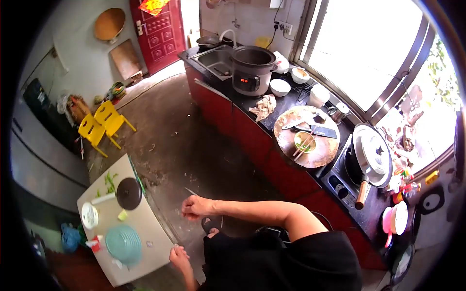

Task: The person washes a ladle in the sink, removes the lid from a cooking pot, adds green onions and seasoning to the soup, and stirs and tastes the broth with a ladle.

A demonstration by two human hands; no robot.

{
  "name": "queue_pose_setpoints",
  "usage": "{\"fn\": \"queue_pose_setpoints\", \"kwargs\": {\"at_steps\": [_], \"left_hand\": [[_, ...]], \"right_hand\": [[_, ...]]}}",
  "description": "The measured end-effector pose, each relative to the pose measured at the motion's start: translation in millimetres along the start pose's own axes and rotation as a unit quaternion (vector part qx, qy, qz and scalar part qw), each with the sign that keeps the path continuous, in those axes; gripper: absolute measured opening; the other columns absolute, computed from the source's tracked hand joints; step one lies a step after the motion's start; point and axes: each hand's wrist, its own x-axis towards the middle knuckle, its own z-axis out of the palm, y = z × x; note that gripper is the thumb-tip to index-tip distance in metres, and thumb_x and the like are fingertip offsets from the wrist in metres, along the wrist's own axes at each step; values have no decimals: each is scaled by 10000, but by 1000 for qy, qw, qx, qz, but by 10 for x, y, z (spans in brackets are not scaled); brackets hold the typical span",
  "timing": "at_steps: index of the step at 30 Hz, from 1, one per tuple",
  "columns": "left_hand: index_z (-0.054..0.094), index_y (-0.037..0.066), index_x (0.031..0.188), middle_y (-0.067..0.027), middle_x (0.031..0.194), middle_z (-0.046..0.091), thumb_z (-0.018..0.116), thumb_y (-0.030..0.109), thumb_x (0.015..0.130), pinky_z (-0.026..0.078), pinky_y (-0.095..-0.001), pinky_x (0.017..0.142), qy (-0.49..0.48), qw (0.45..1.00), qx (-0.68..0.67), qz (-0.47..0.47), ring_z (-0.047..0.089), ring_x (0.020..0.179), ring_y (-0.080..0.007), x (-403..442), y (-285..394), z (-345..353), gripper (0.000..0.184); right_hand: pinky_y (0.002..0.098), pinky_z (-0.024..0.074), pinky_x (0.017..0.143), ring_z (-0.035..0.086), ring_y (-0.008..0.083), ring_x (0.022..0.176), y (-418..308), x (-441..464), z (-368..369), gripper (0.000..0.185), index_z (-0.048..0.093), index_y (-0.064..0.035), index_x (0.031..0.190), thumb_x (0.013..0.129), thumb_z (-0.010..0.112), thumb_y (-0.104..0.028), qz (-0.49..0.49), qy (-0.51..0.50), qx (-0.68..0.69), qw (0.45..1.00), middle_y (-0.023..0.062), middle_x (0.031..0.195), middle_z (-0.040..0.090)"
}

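My right hand (196, 207) is closed above the floor, between the low table and the counter. A thin, pale, pointed thing (191, 191) sticks out past its fingers; whether it is a blade or a stick I cannot tell. Lower down, by the near edge of the low pale table (154, 220), my left hand (180, 256) has its fingers pinched together, and what they hold is too small to make out. On that table are green peppers (110, 182), a dark round pan (129, 194), a teal ribbed basin (123, 245) and a white round container (90, 215).
Along the window runs a dark counter with a sink (213, 62), a large electric cooker (251, 72), a round chopping board (286, 140) with a cleaver (318, 131) and bowl, and a lidded pot (371, 155) on the stove. Yellow chairs (109, 117) stand beyond the low table.
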Motion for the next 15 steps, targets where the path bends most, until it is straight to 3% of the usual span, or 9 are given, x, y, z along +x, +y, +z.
{"fn": "queue_pose_setpoints", "kwargs": {"at_steps": [4, 5, 6, 8, 10, 12, 14, 15], "left_hand": [[588, 7, 786, -14, 587, 502, 557, 200, 970, 363, -242, 401, -77, 995, -11, 67, 453, 440, -83, 1285, 601, 294, 269], [595, 6, 830, -12, 600, 507, 562, 176, 966, 366, -240, 405, -103, 991, -3, 89, 459, 452, -79, 1621, 761, 413, 220], [601, 5, 874, -11, 613, 511, 567, 152, 963, 368, -238, 409, -129, 986, 7, 109, 465, 465, -75, 1903, 916, 546, 175], [594, 9, 987, -12, 659, 529, 565, 92, 953, 376, -232, 417, -170, 977, -13, 125, 477, 489, -71, 2355, 1260, 886, 94], [561, 13, 1150, -30, 767, 580, 553, 4, 936, 392, -224, 426, -234, 965, -23, 113, 510, 551, -69, 2711, 1635, 1203, 215], [576, 9, 1127, -56, 831, 621, 545, -20, 927, 464, -234, 506, -285, 952, -21, 110, 570, 629, -90, 2986, 1929, 1586, 204], [585, 9, 1119, -78, 874, 650, 529, -47, 920, 520, -262, 639, -316, 927, -67, 192, 623, 748, -122, 3312, 1906, 2083, 213], [603, 5, 1090, -85, 889, 660, 516, -71, 910, 527, -282, 737, -333, 923, -51, 186, 639, 814, -143, 3350, 2153, 2250, 214]], "right_hand": [[294, 501, 597, 607, 143, 669, -581, 602, -241, 163, 651, -13, 942, 856, 522, -64, -42, 53, -74, 995, 63, 775, 650], [296, 508, 632, 617, 150, 697, -673, 725, -323, 222, 657, -12, 953, 780, 518, -21, -128, 66, -174, 974, 72, 767, 652], [294, 508, 649, 620, 148, 716, -957, 748, -370, 207, 647, -3, 911, 755, 513, 10, -96, 70, -192, 974, 70, 752, 652], [332, 506, 624, 624, 172, 667, -854, 1094, -591, 194, 656, -7, 838, 710, 515, 32, -180, 141, -176, 957, 85, 729, 662], [306, 490, 593, 598, 146, 651, -935, 1249, -819, 168, 633, -24, 845, 762, 496, 29, -129, 159, -126, 971, 61, 722, 643], [291, 472, 555, 579, 126, 635, -1077, 1346, -1101, 151, 620, -39, 853, 796, 493, 16, -89, 178, -89, 976, 48, 717, 628], [286, 454, 509, 567, 113, 618, -1292, 1418, -1374, 133, 618, -51, 862, 813, 504, -5, -57, 188, -64, 979, 44, 715, 617], [280, 446, 489, 561, 106, 615, -1364, 1481, -1552, 126, 614, -56, 875, 816, 510, -15, -55, 200, -72, 976, 41, 721, 614]]}}
